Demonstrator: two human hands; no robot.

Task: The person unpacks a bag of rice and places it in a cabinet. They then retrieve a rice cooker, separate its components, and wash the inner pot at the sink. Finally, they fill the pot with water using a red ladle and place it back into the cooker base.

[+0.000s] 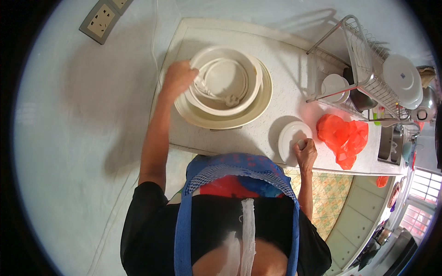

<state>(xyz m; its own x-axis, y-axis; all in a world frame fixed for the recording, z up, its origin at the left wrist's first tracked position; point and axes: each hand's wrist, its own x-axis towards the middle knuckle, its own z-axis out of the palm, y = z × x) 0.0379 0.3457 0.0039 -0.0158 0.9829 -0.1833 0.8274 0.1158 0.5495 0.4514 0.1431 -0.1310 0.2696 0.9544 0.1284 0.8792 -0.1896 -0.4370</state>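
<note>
My left hand (180, 78) grips the left rim of a white pot (253, 74) with side handles. A coiled white power cord with a plug (232, 100) lies inside the pot. The pot sits within a wider cream-coloured basin or tray (221, 123) on the counter. Near the counter's front edge, my right hand (306, 151) holds the knob of a round white lid (288, 139), knob upward. Whether the lid rests on the counter or is just above it, I cannot tell.
A red plastic bag (345, 136) lies right of the lid. Behind it stands a metal dish rack (357, 82) with white bowls (334, 88) and a dark pan. A steel sink (390, 145) is at the far right. Wall sockets (101, 22) are at the upper left.
</note>
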